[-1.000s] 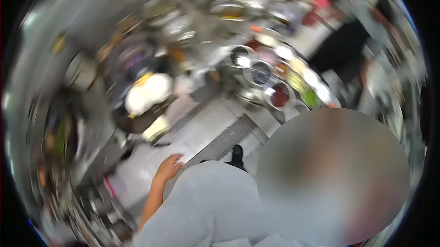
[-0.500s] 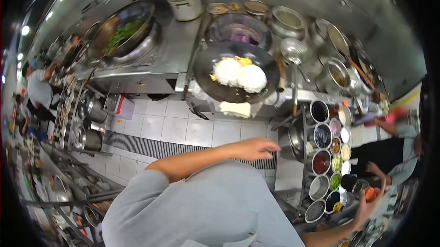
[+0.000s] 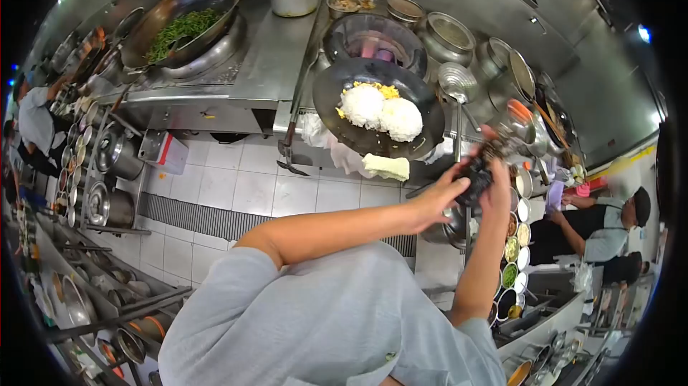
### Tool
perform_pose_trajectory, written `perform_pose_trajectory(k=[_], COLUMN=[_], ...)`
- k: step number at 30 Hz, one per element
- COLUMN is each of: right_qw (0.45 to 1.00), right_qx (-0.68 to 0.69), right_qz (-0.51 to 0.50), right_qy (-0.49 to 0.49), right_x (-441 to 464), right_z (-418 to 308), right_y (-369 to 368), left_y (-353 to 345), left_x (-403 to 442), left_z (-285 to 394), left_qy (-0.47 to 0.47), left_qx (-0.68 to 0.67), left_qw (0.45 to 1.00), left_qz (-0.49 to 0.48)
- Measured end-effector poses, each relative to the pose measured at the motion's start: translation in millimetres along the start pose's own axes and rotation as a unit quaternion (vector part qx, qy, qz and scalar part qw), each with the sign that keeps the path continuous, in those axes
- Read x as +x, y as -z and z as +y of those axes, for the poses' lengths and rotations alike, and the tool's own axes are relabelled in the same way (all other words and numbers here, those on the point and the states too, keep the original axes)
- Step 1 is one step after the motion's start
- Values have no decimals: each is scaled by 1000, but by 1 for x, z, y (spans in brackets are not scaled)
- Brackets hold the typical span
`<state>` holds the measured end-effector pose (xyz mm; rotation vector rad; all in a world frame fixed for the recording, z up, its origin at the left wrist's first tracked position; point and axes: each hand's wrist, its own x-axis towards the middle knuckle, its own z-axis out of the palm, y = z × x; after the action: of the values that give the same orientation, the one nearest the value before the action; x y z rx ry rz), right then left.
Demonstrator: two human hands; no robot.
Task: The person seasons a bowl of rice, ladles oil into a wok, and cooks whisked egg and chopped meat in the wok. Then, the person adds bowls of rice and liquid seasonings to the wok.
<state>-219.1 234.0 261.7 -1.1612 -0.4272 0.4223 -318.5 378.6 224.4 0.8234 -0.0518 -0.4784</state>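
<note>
Both hands meet at the right of the wok, around a blurred see-through bottle (image 3: pixel 503 148) with a black end and an orange end. My right hand (image 3: pixel 496 189) is closed on it from the right. My left hand (image 3: pixel 441 203) grips the black end, thumb showing. The bottle is tilted, its orange end up and away from me; its exact kind is hard to make out. Left of the hands, a black wok (image 3: pixel 337 110) holds two mounds of white rice (image 3: pixel 400 120) with yellow egg-like bits (image 3: pixel 387 91). A folded pale cloth (image 3: pixel 387 167) lies on its near rim.
Behind the wok is a round burner (image 3: pixel 337 40). A perforated ladle (image 3: pixel 457 79) and metal pots (image 3: pixel 451 31) stand to its right. Ingredient tubs (image 3: pixel 509 275) line my right side. Another wok with greens (image 3: pixel 183 33) is at left. A co-worker (image 3: pixel 609 221) stands at far right.
My right hand has brought the bottle from beyond the ingredient tubs up toward the stove. My left hand has moved right and taken hold of its black end. The view has shifted slightly.
</note>
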Motion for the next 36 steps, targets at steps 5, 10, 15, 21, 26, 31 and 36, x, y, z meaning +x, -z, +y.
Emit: perform_pose_trajectory(k=[5, 10, 15, 21, 26, 31, 36], right_qw=[707, 244, 296, 319, 493, 925, 960], right_qx=[-684, -949, -932, -932, -861, -377, -189], right_qz=[-131, -200, -208, -173, -75, 32, 206], right_qy=[127, -14, 6, 1, -96, -42, 32], right_x=[105, 193, 234, 230, 159, 50, -94], right_z=[35, 80, 72, 84, 62, 88, 51], right_y=[22, 35, -26, -35, 16, 120, 180], left_y=[83, 132, 178, 195, 161, 105, 64], left_x=[-77, -163, -224, -248, -223, -159, -82], left_z=[8, 28, 14, 3, 5, -3, 7], left_qy=[14, -113, -203, -189, -195, -178, -243], left_qx=[161, 135, 166, 203, 299, 476, 703], left_qw=[987, 973, 916, 876, 850, 787, 645], left_qz=[13, 149, 304, 395, 388, 349, 179])
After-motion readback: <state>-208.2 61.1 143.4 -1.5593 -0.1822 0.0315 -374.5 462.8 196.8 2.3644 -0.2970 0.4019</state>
